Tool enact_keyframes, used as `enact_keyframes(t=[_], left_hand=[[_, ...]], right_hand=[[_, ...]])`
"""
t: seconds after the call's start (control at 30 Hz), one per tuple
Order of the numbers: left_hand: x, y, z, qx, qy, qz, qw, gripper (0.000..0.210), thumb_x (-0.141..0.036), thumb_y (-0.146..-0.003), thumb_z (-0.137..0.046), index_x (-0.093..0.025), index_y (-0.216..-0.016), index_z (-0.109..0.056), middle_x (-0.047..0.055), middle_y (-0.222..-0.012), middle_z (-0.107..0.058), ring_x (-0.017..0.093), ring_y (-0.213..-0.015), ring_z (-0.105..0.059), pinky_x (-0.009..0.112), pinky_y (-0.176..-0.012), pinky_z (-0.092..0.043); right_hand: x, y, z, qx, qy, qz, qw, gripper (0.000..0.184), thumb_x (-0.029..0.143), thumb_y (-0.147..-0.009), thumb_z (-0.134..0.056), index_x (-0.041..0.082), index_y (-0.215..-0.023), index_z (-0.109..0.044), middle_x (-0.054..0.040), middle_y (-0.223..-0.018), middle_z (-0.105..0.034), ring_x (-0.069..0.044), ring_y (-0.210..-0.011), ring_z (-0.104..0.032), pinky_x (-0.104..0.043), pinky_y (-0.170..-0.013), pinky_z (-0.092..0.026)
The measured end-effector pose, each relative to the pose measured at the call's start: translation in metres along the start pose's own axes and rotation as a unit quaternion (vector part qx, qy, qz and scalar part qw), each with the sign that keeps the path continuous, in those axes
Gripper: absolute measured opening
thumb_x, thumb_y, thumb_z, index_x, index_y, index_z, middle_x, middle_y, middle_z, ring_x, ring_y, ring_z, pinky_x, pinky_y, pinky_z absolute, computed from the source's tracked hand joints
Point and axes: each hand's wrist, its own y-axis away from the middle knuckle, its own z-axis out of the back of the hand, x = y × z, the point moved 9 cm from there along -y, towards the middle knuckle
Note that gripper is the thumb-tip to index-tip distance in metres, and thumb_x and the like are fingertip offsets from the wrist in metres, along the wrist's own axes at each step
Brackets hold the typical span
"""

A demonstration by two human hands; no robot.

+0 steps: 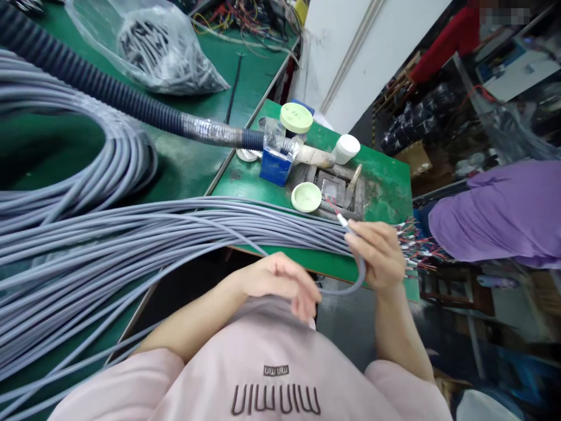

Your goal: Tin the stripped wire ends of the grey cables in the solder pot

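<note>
My right hand pinches a grey cable near its stripped end. A white section and thin reddish wires stick out past the fingertips, close to a small square metal pot. From the right hand the cable bends down and runs left behind my left hand. The left fingers are curled and slightly blurred, and the cable emerges at their tips; the grip itself is partly hidden. Under the right hand lies a bundle of grey cables, their stripped, coloured wire ends fanned out at the bench's right edge.
A shallow pale-green dish stands beside the pot, with a white cup behind. A black corrugated hose reaches over a blue box. Coiled cables and a plastic bag lie left. A person in purple is at right.
</note>
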Motion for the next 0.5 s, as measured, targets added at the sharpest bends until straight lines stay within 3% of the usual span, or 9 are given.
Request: enact_keyframes(t=[0.1,0.17,0.3,0.5], left_hand=[[0.006,-0.013,0.039,-0.204,-0.05,-0.017,0.977,0.046,-0.054,-0.075,-0.071,-0.01,-0.088,-0.073,0.01,-0.076,-0.072,0.013,-0.064,-0.064,0.02,-0.058,-0.05],[0.008,-0.016,0.052,-0.279,-0.068,-0.034,0.957,0.05,-0.059,-0.072,-0.07,-0.009,-0.077,-0.073,0.007,-0.065,-0.068,0.009,-0.057,-0.057,0.018,-0.054,-0.046],[0.013,-0.013,0.056,-0.331,-0.076,-0.039,0.94,0.049,-0.058,-0.069,-0.072,-0.01,-0.071,-0.073,0.003,-0.057,-0.063,0.007,-0.052,-0.051,0.018,-0.054,-0.043],[0.016,-0.008,0.05,-0.335,-0.086,-0.031,0.938,0.047,-0.057,-0.07,-0.072,-0.01,-0.072,-0.075,0.003,-0.057,-0.062,0.007,-0.054,-0.049,0.019,-0.056,-0.042]], right_hand=[[0.031,0.018,-0.015,0.029,-0.031,0.037,0.998,0.03,0.017,-0.094,-0.049,0.028,-0.119,-0.063,-0.0069,-0.118,-0.068,-0.022,-0.106,-0.061,-0.042,-0.086,-0.051],[0.047,0.027,-0.022,0.035,-0.045,0.043,0.997,0.029,0.014,-0.094,-0.048,0.026,-0.116,-0.064,-0.007,-0.113,-0.07,-0.021,-0.106,-0.06,-0.041,-0.085,-0.051],[0.063,0.04,-0.029,0.037,-0.058,0.029,0.997,0.025,0.011,-0.091,-0.052,0.023,-0.109,-0.065,-0.0077,-0.109,-0.07,-0.021,-0.107,-0.058,-0.04,-0.086,-0.051],[0.067,0.052,-0.032,0.03,-0.092,0.009,0.995,0.029,0.007,-0.089,-0.049,0.021,-0.11,-0.065,-0.0098,-0.113,-0.067,-0.022,-0.107,-0.057,-0.042,-0.085,-0.051]])
